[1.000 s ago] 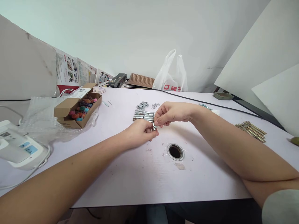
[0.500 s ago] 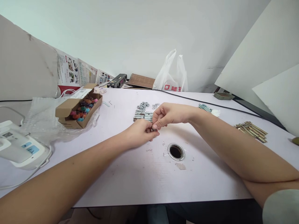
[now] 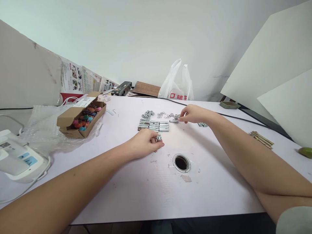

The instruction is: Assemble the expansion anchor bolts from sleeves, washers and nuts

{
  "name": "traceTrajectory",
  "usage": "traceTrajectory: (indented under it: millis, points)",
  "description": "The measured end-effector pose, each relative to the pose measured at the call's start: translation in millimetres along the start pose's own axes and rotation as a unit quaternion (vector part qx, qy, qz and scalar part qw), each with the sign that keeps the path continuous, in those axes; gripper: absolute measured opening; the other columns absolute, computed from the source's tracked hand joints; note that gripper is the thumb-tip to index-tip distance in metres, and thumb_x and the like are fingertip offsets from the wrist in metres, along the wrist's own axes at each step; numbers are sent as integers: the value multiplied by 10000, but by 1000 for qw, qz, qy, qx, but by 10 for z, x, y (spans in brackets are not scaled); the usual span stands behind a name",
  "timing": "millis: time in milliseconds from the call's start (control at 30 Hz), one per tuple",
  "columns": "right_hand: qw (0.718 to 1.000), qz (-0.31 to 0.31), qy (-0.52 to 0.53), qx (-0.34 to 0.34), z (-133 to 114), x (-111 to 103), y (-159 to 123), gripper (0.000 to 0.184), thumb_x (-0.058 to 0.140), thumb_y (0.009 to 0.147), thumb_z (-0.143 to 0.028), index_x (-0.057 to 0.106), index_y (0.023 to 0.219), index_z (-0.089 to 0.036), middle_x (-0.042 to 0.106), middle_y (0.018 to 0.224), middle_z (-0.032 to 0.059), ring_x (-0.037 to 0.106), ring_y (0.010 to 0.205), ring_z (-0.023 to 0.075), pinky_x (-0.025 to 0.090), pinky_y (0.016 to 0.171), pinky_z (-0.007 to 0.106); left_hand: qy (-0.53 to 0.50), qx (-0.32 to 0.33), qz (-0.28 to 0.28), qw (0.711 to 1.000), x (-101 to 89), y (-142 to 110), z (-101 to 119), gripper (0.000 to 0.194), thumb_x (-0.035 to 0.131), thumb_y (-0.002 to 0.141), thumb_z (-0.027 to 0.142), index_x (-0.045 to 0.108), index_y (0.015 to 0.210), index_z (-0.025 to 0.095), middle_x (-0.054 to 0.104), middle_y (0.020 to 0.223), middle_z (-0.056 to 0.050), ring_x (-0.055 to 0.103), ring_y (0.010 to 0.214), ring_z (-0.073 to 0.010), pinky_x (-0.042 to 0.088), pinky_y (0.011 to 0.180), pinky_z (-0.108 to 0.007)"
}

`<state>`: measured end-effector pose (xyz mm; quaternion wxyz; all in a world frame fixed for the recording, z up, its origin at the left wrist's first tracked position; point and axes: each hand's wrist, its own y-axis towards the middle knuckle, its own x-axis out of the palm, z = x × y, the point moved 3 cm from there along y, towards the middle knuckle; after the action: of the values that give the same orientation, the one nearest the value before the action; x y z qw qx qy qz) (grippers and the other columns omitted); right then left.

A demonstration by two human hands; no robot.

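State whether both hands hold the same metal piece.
No: the left hand holds a metal piece, while the right hand is apart from it, by the small metal rings.

The left arm (image 3: 80, 175) stretches nearly straight to the left hand (image 3: 148, 142), which is left of the hole (image 3: 181, 162) and slightly beyond it, thumb and fingers closed in a pinch. The right arm (image 3: 241, 159), bent at the elbow, passes right of the hole; the right hand (image 3: 192, 113) is well beyond it, fingers angled down and leftward.
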<state>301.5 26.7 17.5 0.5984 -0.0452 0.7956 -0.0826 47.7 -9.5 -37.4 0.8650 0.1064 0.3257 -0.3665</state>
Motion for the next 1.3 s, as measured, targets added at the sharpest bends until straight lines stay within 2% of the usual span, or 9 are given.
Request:
traceTrajectory:
  millis: [233,433,533,667,767,867,1000,1167,1300]
  points:
    - [1000,-7,-2,-18,167,97,151,192,689,713,-336,711,871,-229,703,859,62,623,733,214,440,543,302,-8,2,-9,1000,11,-11,17,273,559,787,439,642,752,180,644,615,5,504,522,-119,368,494,-256]
    - [998,55,-22,-25,156,220,232,146,625,743,-258,711,841,-194,702,922,82,612,743,190,430,596,277,-5,3,-6,1000,8,-14,20,283,560,780,442,645,737,175,643,610,2,497,517,-120,364,495,-259]
    - [997,74,-22,-18,154,303,294,156,614,762,-287,702,817,-172,702,886,95,612,763,195,426,629,273,0,5,-7,1000,4,-16,27,289,552,784,443,653,743,176,641,608,3,488,513,-118,360,491,-259]
    - [996,86,-16,0,188,322,339,213,630,764,-362,702,797,-164,696,810,94,607,708,194,408,586,276,4,5,-7,1000,1,-15,27,287,546,789,441,653,744,178,639,609,6,487,512,-116,354,479,-256]
    - [994,105,-12,0,167,300,335,224,617,782,-366,691,831,-160,701,857,97,608,722,187,406,580,267,3,8,-9,1000,0,-15,24,292,543,791,442,660,760,176,641,613,4,492,513,-119,355,482,-256]
    - [992,123,-8,-22,46,319,345,229,583,819,-345,670,917,-157,702,936,101,614,764,174,412,611,250,1,12,-9,1000,-1,-19,19,296,545,789,439,668,779,171,649,618,-1,495,511,-120,356,487,-258]
    - [989,124,-7,-79,-238,372,447,221,573,836,-326,659,955,-161,703,957,89,617,804,167,413,653,238,-7,16,-9,1000,5,-23,3,284,546,789,432,666,778,176,661,632,-1,516,529,-124,367,495,-255]
    - [983,94,-6,-160,-619,364,697,222,589,826,-331,671,969,-183,706,950,59,621,812,159,416,681,234,-21,14,-10,1000,14,-21,-29,261,555,781,418,661,777,180,669,647,-4,538,541,-128,377,483,-252]
    - [982,56,-17,-181,-811,404,914,251,643,775,-335,696,957,-172,714,932,70,624,794,176,420,660,247,-28,13,-20,999,4,-22,-18,232,562,772,398,652,773,184,678,661,-8,576,565,-138,378,468,-247]
